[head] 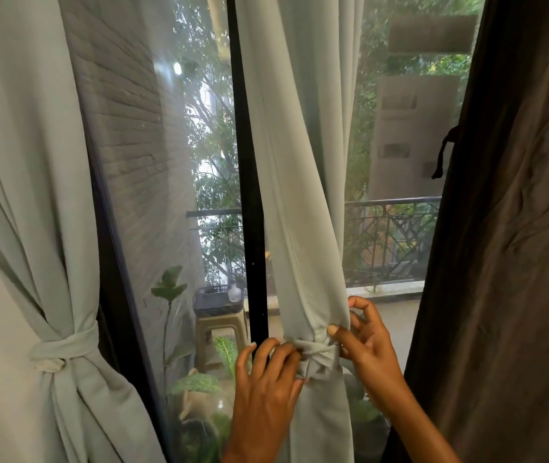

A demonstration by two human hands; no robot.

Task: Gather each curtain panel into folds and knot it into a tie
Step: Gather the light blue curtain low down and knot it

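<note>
Against the black-framed window (pixel 246 162), a soft pale-green curtain panel (pixel 300 195) in long folds is being pinched at its bunched knot (pixel 318 355) by left hand (pixel 266 379) and right hand (pixel 368 345).

Two knotted pale-green curtain panels (pixel 303 195)

Two bare forearms rise from the bottom edge, close together. The left hand (pixel 266 379) shows its back, with curled fingers pinching the left side of a fabric knot (pixel 318 354). The right hand (pixel 370 349) meets it from the right, thumb pressed on the knot's upper edge, fingers bent behind.
</note>
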